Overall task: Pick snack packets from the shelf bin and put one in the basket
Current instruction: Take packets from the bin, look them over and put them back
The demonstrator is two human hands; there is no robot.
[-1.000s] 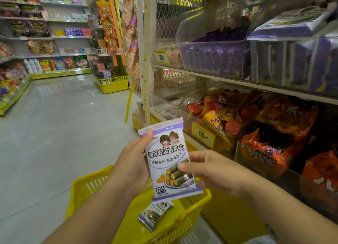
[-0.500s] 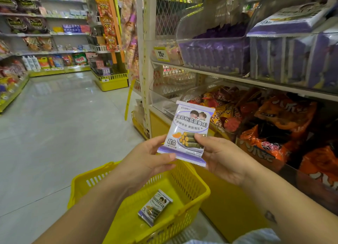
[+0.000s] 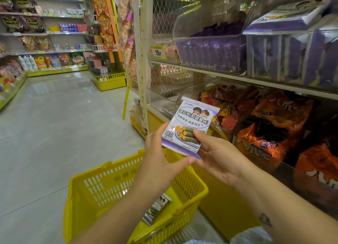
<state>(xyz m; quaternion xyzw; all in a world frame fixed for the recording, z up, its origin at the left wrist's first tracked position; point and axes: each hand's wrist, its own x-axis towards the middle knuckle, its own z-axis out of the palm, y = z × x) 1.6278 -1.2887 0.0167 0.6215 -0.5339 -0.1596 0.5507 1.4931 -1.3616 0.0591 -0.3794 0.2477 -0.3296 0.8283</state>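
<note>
- The upper shelf [image 3: 201, 71], above the right grip [image 3: 219, 159], carries clear bins [image 3: 210, 30] full of purple packets [image 3: 206, 55].
- To the right of this grip, lower bins hold orange bags [image 3: 281, 112].
- The grey floor [image 3: 54, 125] extends to the left of the left grip [image 3: 161, 157].
- Below both grips is a yellow basket [image 3: 102, 187], with one packet [image 3: 157, 207] lying inside.

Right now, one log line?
held: white-and-purple snack packet | left hand: grips it | right hand: grips it | yellow plastic basket: second packet inside
</note>
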